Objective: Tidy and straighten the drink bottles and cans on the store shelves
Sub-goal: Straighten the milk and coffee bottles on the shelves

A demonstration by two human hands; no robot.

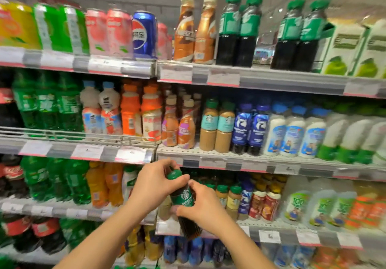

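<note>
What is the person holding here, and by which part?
A green-labelled Starbucks coffee bottle, tilted, in both hands: the left hand grips around its green cap and neck, the right hand grips the labelled body.

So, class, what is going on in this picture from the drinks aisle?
A person stands facing stocked drink shelves and holds one green-capped coffee bottle in both hands, out in front of the shelves. The left hand grips it near the cap, and the right hand holds it around the label. The bottle is tilted and rests on no shelf. More green-capped bottles like it stand on the top shelf.
</note>
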